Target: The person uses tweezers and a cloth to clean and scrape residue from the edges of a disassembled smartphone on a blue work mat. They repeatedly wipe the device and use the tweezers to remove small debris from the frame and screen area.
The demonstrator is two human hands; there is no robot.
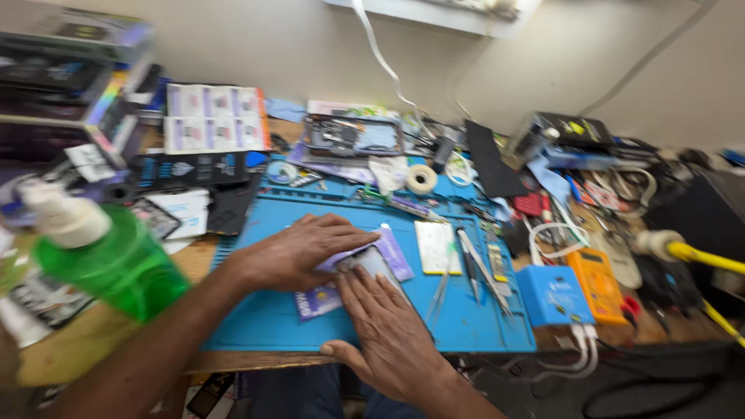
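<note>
Both hands lie flat with fingers spread, gripping nothing: the left hand [299, 252] and right hand [384, 330] press on a phone [371, 264] lying over a purple sheet [330, 299], mid-mat [264, 318] near the tabletop's front edge. Uneven pressure could, I judge, crack or slide it. The green spray bottle [101, 260], at the left edge, holds green liquid and could tip.

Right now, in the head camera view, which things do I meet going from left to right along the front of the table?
Green plastic spray bottle → left hand → right hand → metal tweezers → small blue box → orange multimeter → yellow-handled tool.
</note>
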